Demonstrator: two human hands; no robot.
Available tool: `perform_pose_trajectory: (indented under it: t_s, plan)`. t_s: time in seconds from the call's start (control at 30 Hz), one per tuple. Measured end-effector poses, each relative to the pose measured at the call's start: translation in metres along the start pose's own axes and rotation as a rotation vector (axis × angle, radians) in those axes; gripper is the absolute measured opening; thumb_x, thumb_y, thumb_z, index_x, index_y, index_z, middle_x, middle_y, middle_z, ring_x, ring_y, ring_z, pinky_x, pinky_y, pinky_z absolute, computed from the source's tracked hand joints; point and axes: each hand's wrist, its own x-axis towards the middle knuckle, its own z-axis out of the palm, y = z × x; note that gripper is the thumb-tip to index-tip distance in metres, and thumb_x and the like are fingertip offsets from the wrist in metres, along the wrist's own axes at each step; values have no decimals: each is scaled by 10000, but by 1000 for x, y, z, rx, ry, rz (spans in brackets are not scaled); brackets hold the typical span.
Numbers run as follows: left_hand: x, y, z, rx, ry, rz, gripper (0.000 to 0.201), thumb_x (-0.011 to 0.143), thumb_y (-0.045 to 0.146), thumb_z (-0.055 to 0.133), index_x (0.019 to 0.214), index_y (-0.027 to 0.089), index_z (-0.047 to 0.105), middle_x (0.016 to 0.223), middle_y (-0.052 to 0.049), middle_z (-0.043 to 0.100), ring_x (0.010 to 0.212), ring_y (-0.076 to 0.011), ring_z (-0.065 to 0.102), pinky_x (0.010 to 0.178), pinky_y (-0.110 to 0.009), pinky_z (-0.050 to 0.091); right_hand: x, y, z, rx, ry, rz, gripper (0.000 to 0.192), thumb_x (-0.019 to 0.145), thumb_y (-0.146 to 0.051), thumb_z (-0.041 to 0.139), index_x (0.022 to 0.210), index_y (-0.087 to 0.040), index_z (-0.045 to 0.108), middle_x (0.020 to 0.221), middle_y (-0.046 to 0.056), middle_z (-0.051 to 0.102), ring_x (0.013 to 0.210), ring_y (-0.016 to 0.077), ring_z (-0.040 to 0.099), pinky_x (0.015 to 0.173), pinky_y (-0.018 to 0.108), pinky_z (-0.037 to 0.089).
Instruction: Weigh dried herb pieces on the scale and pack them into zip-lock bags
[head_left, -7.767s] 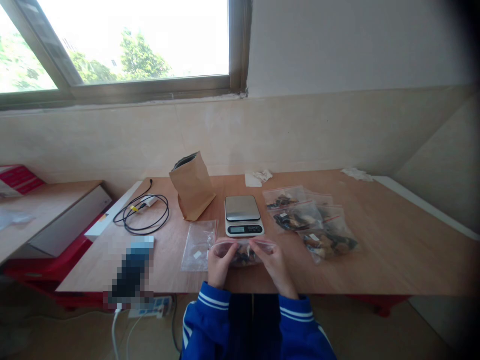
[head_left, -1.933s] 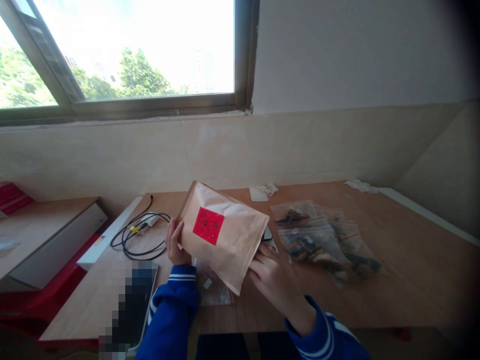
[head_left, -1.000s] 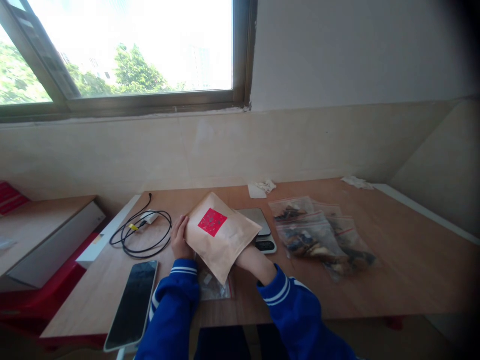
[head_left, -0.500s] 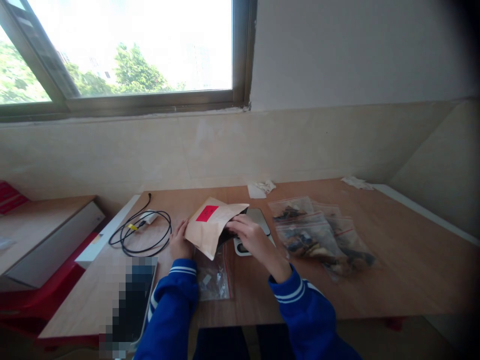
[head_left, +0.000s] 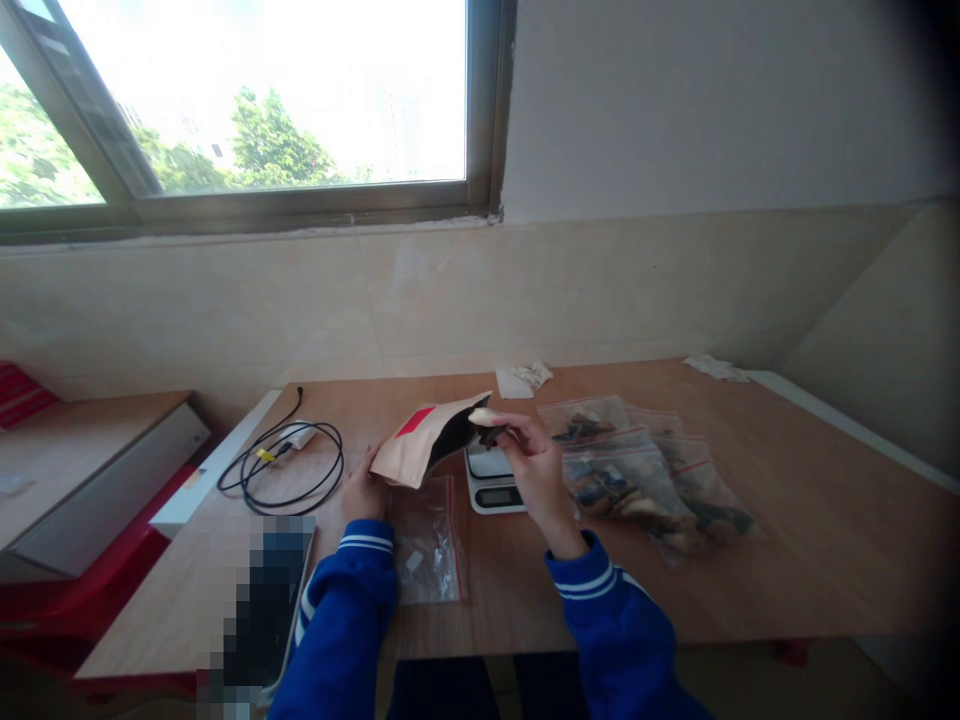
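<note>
My left hand (head_left: 365, 489) grips the closed end of a brown paper bag (head_left: 409, 459) with a red label. The bag is tilted, its dark open mouth facing right. Just outside that mouth, my right hand (head_left: 534, 465) pinches some dried pieces (head_left: 489, 432), dark with a pale cream part; their exact kind is unclear. Below them stands a white kitchen scale (head_left: 480, 494) with a small display, partly covered by my right hand. A clear zip bag (head_left: 429, 562) with a red seal line lies flat under the paper bag.
Several zip bags of dark and tan dried pieces (head_left: 626, 490) are piled right of the scale. A coiled black cable (head_left: 251, 500) with a white adapter lies left. A tablet-like device (head_left: 274, 590), partly blurred out, is by my left sleeve. Crumpled paper (head_left: 534, 374) lies near the wall.
My right hand has drawn back rightward out of the paper bag's mouth, bringing dried pieces into view. The bag has tipped a little, and more of the scale shows.
</note>
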Motion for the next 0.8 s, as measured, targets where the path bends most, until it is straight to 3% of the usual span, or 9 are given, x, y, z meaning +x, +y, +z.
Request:
perform_pose_trajectory:
  t_s: [0.13,0.2,0.47,0.63,0.8]
  plan:
    - [-1,8,-2,129,-4,-133,490,719,126,582,1191,243,643,1086,-119,700,874,-284,658,761,-416,507,1,25,-8,128,178,114,250,820,-328,607,1026,-187,601,1006,91,696,927,216,664,849,407,526]
    - [-1,10,-3,179,32,-164,466,727,161,582,1180,242,649,978,-113,726,803,-269,659,718,-393,504,2,39,-15,133,202,148,292,807,-351,616,1043,-180,599,1017,98,698,928,220,664,851,408,522]
    - [-1,4,-2,91,143,-117,386,690,250,640,1071,261,697,809,-78,735,725,-266,657,650,-364,501,3,89,-44,-242,-101,233,327,811,-397,559,974,-147,693,944,112,730,831,220,683,776,364,543]
    - [-1,6,-3,131,125,-128,365,719,286,626,1074,238,698,813,-94,732,723,-268,663,605,-342,484,12,94,-53,-469,-207,193,341,847,-306,496,1087,-148,680,986,107,729,885,227,681,801,367,520]
    - [-1,7,-4,111,151,-67,344,705,226,632,1041,250,702,804,-58,737,728,-234,667,592,-293,470,12,96,-53,-554,-270,116,331,858,-237,477,1131,-168,650,1092,102,696,1003,219,643,869,364,481]
